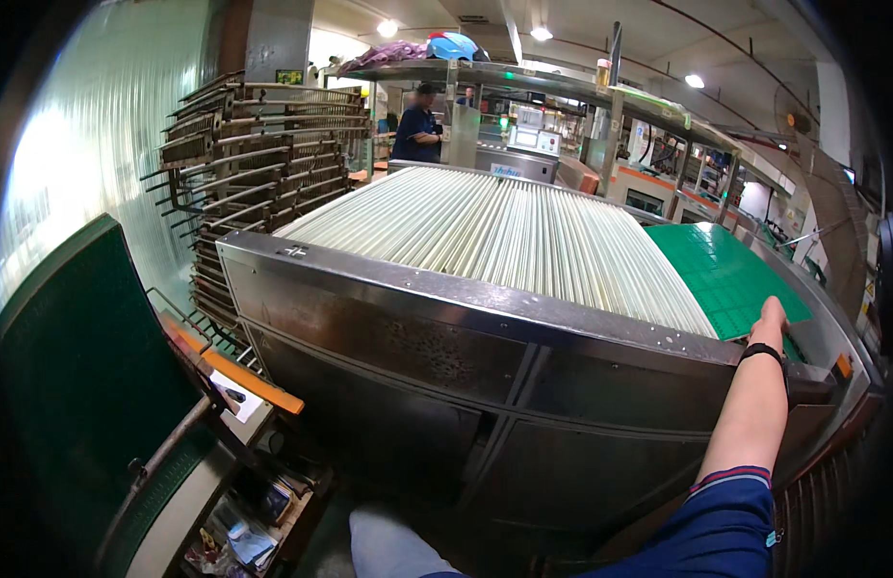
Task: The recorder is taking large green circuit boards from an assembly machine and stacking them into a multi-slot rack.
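Note:
My right hand [770, 320] reaches out to the far right, with a dark band around the wrist. It is at the near edge of a flat green panel [701, 265], which has a faint grid pattern like a circuit board panel. The fingers look closed together at that edge, though most of them are hidden. The panel lies tilted in a wide metal machine bed, against a long row of thin, pale upright slats or panels [504, 231]. My left hand is out of view.
The bed's steel front rail [446, 289] runs across in front of me. On the left stand a dark green board [90, 385], an orange bar [249, 376] and stacked metal racks [273, 144]. A person [417, 125] stands beyond the machine, near a control box [535, 140].

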### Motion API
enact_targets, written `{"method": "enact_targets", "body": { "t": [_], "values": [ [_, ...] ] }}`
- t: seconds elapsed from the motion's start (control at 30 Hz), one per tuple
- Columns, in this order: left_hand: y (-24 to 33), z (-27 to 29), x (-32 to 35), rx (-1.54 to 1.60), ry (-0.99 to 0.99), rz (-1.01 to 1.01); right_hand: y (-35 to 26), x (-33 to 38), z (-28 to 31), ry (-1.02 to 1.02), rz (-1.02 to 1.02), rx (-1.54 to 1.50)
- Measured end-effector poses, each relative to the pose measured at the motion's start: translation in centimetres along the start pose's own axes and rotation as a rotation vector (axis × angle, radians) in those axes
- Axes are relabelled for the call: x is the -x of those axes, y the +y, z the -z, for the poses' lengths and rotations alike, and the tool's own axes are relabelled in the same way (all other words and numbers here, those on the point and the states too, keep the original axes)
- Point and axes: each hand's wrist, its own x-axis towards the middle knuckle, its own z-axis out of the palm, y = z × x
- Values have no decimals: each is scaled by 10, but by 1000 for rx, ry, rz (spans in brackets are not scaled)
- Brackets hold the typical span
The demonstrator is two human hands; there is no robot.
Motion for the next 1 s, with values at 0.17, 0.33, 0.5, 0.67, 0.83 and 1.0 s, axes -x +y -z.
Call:
{"method": "enact_targets", "body": {
  "t": [0.17,0.33,0.5,0.67,0.83,1.0],
  "values": [
    [-2,-2,-3,-1,7,-86,-1,-12,16,-516,-172,-228],
    [13,-5,7,-117,85,-198,-3,11,25,-538,-237,-282],
    [11,-6,0,-60,-26,-7,-17,-30,22,-421,46,-294],
    [12,-6,4,-83,-46,23,-35,1,15,-439,476,-196],
    [18,-3,8,-112,-65,32,-91,98,28,-685,642,-446],
    [32,1,13,-173,-54,71,-125,205,44,-869,363,-862]
  ]
}}
